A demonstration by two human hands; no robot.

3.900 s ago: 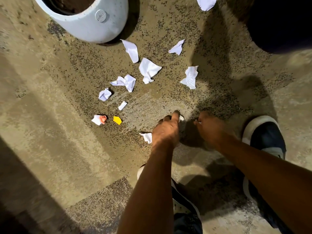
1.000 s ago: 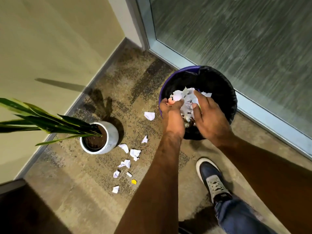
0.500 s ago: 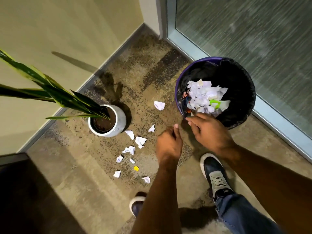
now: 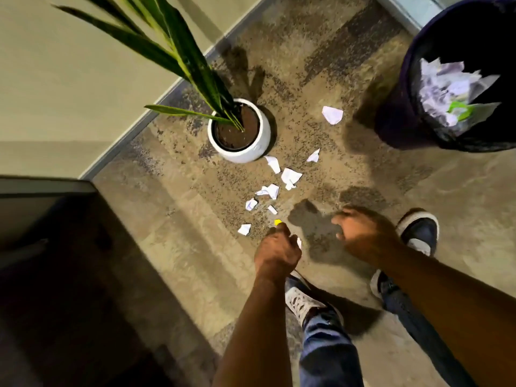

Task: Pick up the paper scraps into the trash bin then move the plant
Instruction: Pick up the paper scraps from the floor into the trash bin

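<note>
Shoes [image 4: 305, 298] stand nearest on the floor [image 4: 178, 247]. Left hand [image 4: 276, 251] hangs loosely curled, right hand [image 4: 363, 236] half open, both empty. Paper scraps [image 4: 290, 177] lie beyond, unobstructed. Plant [image 4: 240, 129] stands farther left; trash bin [image 4: 396, 118] far right.

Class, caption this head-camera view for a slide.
Both hands, left and right, reach toward paper scraps between potted plant and trash bin.

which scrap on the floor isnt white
The small yellow scrap, right at the left hand's fingertips and partly hidden by them. Every other scrap on the carpet is white, such as the larger one near the trash bin.
</note>
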